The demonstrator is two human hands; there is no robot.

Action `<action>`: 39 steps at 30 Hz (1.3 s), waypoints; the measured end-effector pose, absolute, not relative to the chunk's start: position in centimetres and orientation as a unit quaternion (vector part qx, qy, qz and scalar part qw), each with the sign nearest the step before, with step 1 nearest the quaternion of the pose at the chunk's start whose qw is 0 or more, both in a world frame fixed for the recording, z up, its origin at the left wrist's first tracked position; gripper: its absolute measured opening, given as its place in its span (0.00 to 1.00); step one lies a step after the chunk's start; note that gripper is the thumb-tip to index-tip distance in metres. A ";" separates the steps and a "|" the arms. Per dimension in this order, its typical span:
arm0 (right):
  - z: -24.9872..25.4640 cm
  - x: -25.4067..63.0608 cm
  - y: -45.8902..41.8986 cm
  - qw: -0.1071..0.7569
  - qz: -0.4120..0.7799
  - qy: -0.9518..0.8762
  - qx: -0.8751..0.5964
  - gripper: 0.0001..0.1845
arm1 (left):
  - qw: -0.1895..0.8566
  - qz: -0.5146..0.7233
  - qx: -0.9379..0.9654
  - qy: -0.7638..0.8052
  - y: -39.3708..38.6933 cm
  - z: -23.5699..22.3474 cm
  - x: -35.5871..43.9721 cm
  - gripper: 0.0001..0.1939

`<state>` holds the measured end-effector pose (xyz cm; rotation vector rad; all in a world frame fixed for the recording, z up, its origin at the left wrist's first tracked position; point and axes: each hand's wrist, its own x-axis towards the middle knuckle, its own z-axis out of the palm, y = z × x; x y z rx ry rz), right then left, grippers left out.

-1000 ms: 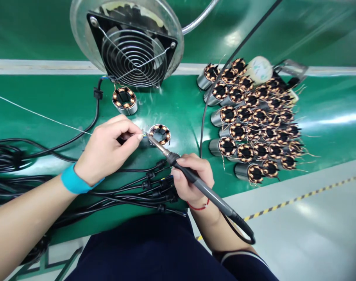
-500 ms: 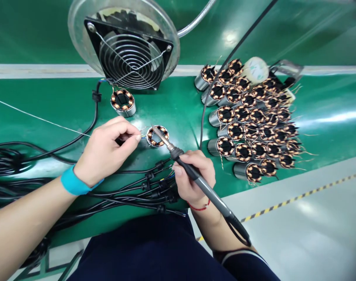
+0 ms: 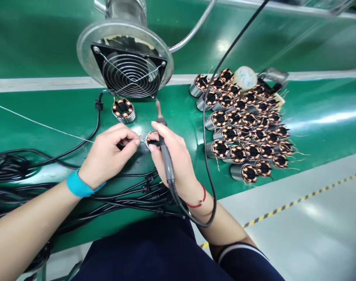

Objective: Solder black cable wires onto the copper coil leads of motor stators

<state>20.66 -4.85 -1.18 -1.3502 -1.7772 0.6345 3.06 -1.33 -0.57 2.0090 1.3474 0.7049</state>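
Observation:
My left hand [image 3: 107, 154] is closed in a pinch on thin wires [image 3: 142, 140] at the left side of a small motor stator [image 3: 149, 137]. A fine silvery wire [image 3: 43, 123] runs in from the left and disappears behind that hand. In my right hand [image 3: 179, 160] is a soldering iron [image 3: 166, 156], its tip pointing away from me, just below the fan. The thumb and fingertips of the right hand reach over the stator and cover much of it; whether they touch it I cannot tell. Another copper-wound stator [image 3: 123, 111] stands beyond my left hand, with a cable's wires at its top.
A round metal hood with a fan grille [image 3: 133, 76] hangs at the back. Many stators [image 3: 238, 134] stand in rows on the right, beside a pale round roll [image 3: 245, 78]. Black cables [image 3: 16, 164] lie on the left and in front of me. The iron's cord [image 3: 205, 156] loops over my right forearm.
My right hand has moved left and turned, bringing its fingers to the stator. The iron's tip has swung away from the stator towards the fan. My left hand keeps its pinch.

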 end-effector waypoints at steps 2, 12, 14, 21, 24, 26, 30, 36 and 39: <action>-1.9 20.5 -4.9 0.422 0.243 -0.691 -0.534 0.23 | 0.314 0.268 0.752 0.513 -1.3 -0.6 3.1 0.06; -2.6 19.3 -4.9 0.434 0.251 -0.676 -0.540 0.24 | 0.287 0.302 0.782 0.464 -1.7 -0.6 2.6 0.07; -2.8 19.3 -4.9 0.453 0.269 -0.668 -0.526 0.25 | 0.261 0.308 0.796 0.451 -1.8 -0.5 2.6 0.07; -3.2 19.2 -4.6 0.486 0.297 -0.650 -0.503 0.26 | 0.201 0.282 0.853 0.392 -2.1 -0.5 2.5 0.10; -3.3 19.3 -4.5 0.490 0.304 -0.649 -0.496 0.26 | 0.191 0.265 0.857 0.398 -2.1 -0.4 2.5 0.08; -3.3 19.6 -4.5 0.479 0.301 -0.663 -0.490 0.25 | 0.195 0.265 0.853 0.406 -2.1 -0.3 2.6 0.07; -3.0 21.0 -4.6 0.428 0.281 -0.716 -0.475 0.28 | 0.211 0.265 0.838 0.427 -2.1 -0.2 3.0 0.05; -3.4 21.6 -4.2 0.381 0.225 -0.746 -0.498 0.26 | 0.250 0.261 0.803 0.474 -2.1 -0.5 3.2 0.04; -3.9 20.9 -3.6 0.363 0.199 -0.741 -0.529 0.23 | 0.269 0.266 0.777 0.504 -2.1 -0.7 3.2 0.02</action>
